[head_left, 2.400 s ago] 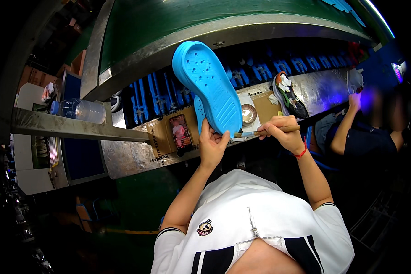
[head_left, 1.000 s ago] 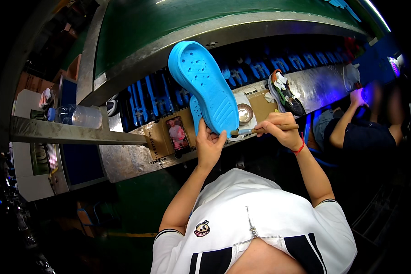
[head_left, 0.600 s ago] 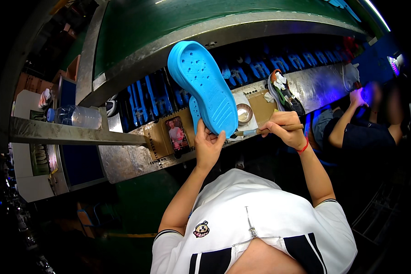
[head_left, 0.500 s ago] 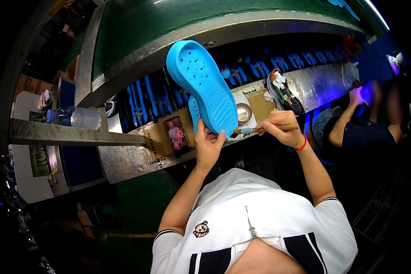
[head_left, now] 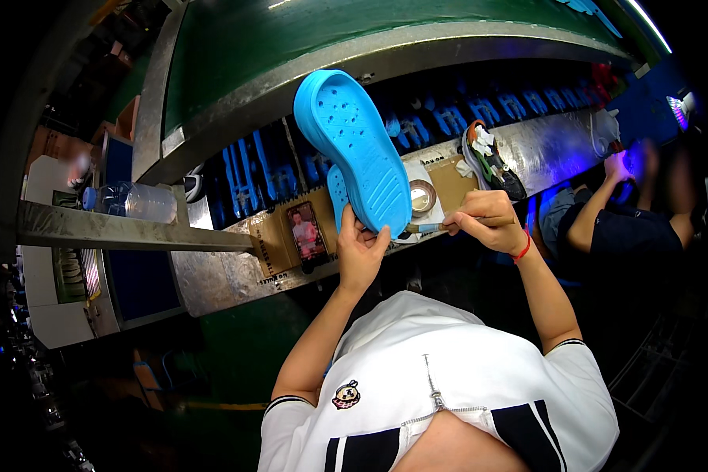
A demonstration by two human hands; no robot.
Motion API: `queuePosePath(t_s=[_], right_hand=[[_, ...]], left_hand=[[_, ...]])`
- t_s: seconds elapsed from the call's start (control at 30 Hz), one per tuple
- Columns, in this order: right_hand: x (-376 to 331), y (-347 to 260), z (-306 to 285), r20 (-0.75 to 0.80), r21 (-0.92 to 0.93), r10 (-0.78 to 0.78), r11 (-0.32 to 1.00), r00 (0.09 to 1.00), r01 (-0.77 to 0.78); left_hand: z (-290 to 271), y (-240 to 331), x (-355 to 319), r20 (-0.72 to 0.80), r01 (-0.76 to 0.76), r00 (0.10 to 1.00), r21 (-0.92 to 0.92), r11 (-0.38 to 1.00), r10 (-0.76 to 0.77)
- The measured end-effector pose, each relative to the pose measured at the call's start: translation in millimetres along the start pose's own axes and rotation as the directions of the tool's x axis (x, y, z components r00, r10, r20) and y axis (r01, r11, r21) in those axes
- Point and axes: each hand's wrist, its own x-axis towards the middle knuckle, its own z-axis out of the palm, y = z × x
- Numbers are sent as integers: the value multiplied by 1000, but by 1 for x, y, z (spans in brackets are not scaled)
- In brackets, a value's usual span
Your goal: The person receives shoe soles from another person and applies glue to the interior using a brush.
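Observation:
A bright blue shoe sole (head_left: pixel 366 161), with small holes toward its far end and ridges toward its near end, is held up in front of me. My left hand (head_left: pixel 359 257) grips its near end, thumb on the edge and fingers behind. Partly hidden behind that sole is a second blue piece (head_left: pixel 337 191) with holes. A thin brush (head_left: pixel 426 227) is pinched in my right hand (head_left: pixel 484 220), its tip against or very near the sole's lower right edge. Just beyond the brush sits a round container or ring (head_left: pixel 422 197); which one, I cannot tell.
A phone (head_left: pixel 306 234) lies on flattened cardboard (head_left: pixel 269 250) on the metal bench (head_left: pixel 212 279). At right stands a dark multicoloured shoe (head_left: pixel 492 161). Behind is a row of blue-lit parts (head_left: pixel 448 119) under a metal rail. A plastic bottle (head_left: pixel 138 201) is at left; another person (head_left: pixel 621 216) sits at right.
The sole has shifted slightly right and tilted a little in my left hand. The brush stays at its lower right edge, its tip now partly behind that edge.

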Motion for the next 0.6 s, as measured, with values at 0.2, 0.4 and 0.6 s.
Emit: queuePosePath(t_s=[0.2, 0.4, 0.6], right_hand=[[-1, 2, -3, 5, -18, 23, 1000, 1000, -23], [-4, -6, -12, -37, 30, 19, 999, 999, -18], [-37, -24, -49, -435, 492, 335, 866, 836, -91]], left_hand=[[2, 1, 2, 16, 2, 1000, 2, 1000, -2], [8, 7, 9, 65, 16, 998, -20, 1000, -14], [19, 50, 48, 210, 28, 978, -107, 994, -5]])
